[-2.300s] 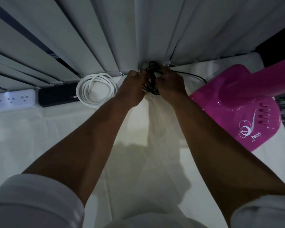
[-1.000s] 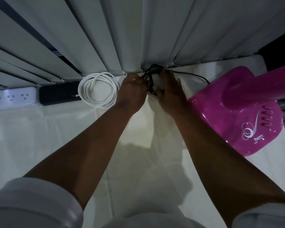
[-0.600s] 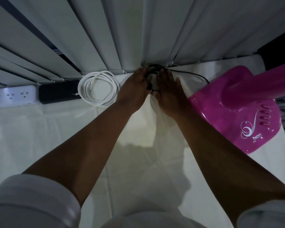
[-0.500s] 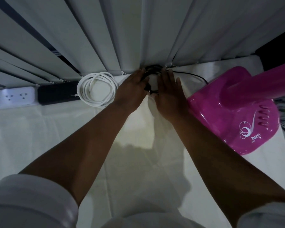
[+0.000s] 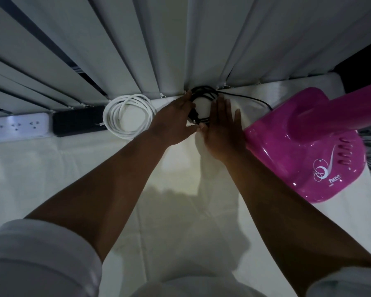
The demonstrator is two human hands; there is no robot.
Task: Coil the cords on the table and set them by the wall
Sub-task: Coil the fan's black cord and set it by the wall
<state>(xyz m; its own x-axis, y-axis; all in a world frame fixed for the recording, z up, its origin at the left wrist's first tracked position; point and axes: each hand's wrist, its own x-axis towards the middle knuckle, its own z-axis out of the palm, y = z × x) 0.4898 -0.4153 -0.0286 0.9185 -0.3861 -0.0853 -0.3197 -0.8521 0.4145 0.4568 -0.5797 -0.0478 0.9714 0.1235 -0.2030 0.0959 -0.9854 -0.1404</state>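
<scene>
Lying against the pale vertical blinds [image 5: 137,50], the coiled black cord [image 5: 204,97] sat between both hands on the white-clothed tabletop [image 5: 51,179]. The left hand [image 5: 174,123] and right hand [image 5: 221,129] flanked it, each grip slack with straight fingers touching it. A coiled white cable [image 5: 128,115] lay just left.

Flat left hand [image 5: 174,123], right hand [image 5: 221,127] flanking black cord coil [image 5: 201,103]
</scene>
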